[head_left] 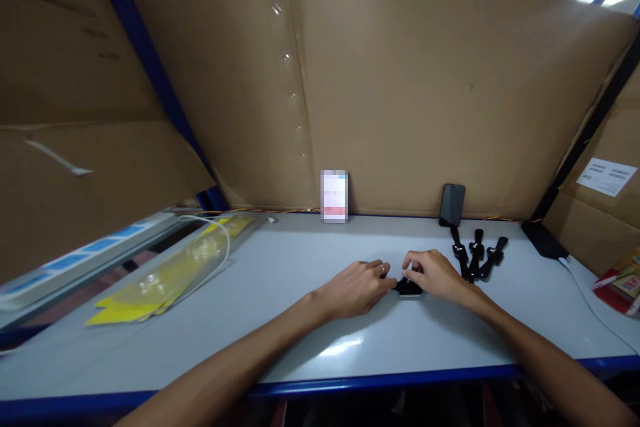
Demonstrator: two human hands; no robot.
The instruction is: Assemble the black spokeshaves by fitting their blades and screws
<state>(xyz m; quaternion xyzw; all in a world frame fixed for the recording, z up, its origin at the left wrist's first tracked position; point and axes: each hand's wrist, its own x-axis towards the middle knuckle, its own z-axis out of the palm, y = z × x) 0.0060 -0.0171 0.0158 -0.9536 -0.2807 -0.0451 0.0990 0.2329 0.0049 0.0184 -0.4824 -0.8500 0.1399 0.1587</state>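
On the grey-white table a small black object (pixel 410 287) with a pale lower edge lies between my two hands; its kind is hard to make out. My left hand (pixel 361 288) reaches in from the left, its fingertips closed at the object's left end. From the right, my right hand (pixel 436 276) curls over it, thumb and fingers bent in a pinch at its top and right side. The fingers hide part of it. Just beyond my right hand lie several glossy black pieces (pixel 477 253), narrow in the middle and wider at their ends, rather like small propellers.
Against the cardboard back wall (pixel 390 93) lean a lit phone (pixel 334 197) and a dark phone (pixel 452 205). At left are a power strip (pixel 95 250) and a clear bag with yellow card (pixel 165 273). A black device (pixel 544 240) with a white cable (pixel 590 300) sits at right.
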